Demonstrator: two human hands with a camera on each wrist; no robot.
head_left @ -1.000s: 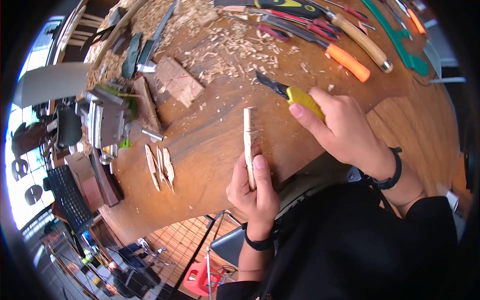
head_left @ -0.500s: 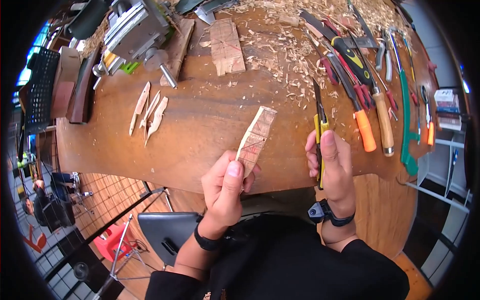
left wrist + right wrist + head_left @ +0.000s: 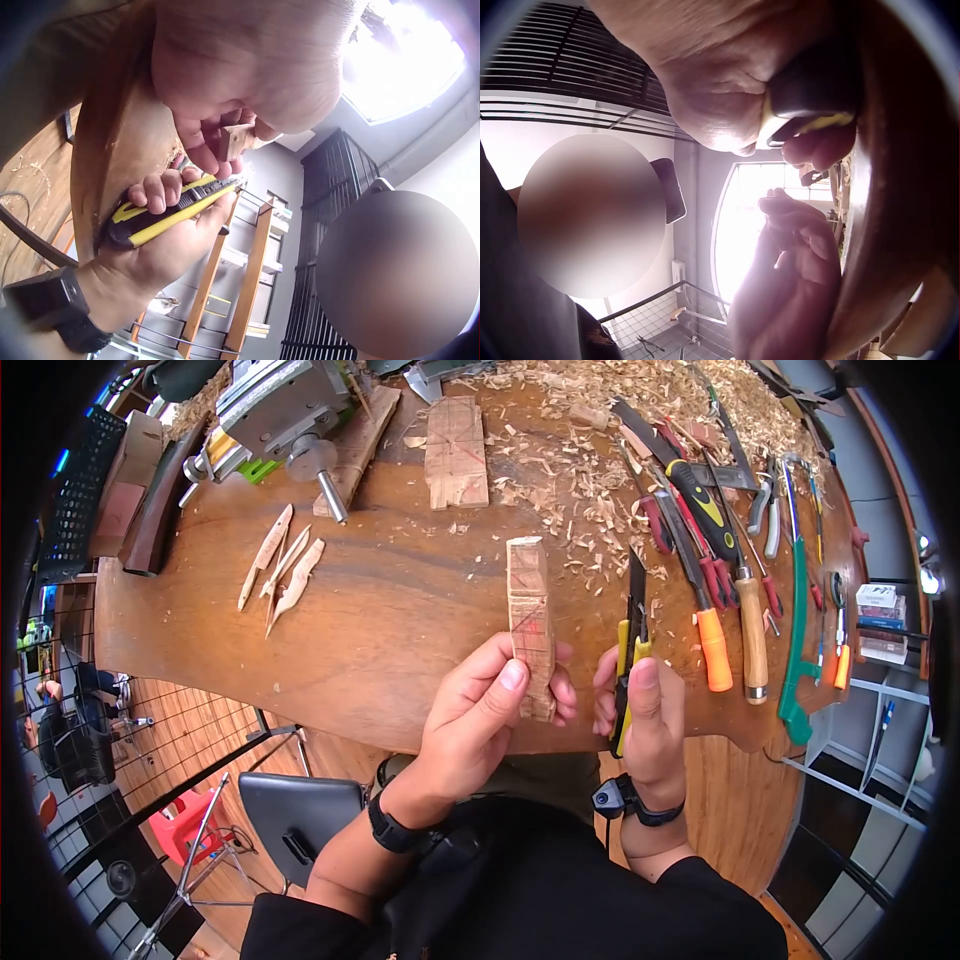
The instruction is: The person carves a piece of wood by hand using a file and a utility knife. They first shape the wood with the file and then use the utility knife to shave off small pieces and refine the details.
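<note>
Pencil and red lines mark the narrow wood piece [image 3: 530, 625], which stands roughly upright in the head view. My left hand [image 3: 478, 705] pinches its lower part between thumb and fingers. To the right, my right hand [image 3: 648, 720] grips a yellow and black utility knife [image 3: 625, 680], its dark blade pointing away from me and apart from the wood. In the left wrist view the right hand [image 3: 169, 240] wraps round the knife's handle [image 3: 180, 206], near the end of the wood [image 3: 238, 141]. The right wrist view shows the left hand [image 3: 791, 277] dimly.
Several thin carved pieces [image 3: 298, 585] lie at the left of the table [image 3: 380, 660]. A metal vise [image 3: 280, 410], a flat marked board [image 3: 456, 455] and shavings [image 3: 570, 480] are farther back. Files, an orange-handled tool [image 3: 714, 650] and a green saw [image 3: 797, 650] lie at the right.
The head view has swung round. The wood, first seen edge-on, now shows its marked face and stands more upright. Both hands have come closer together, and the knife blade has turned to point away from me.
</note>
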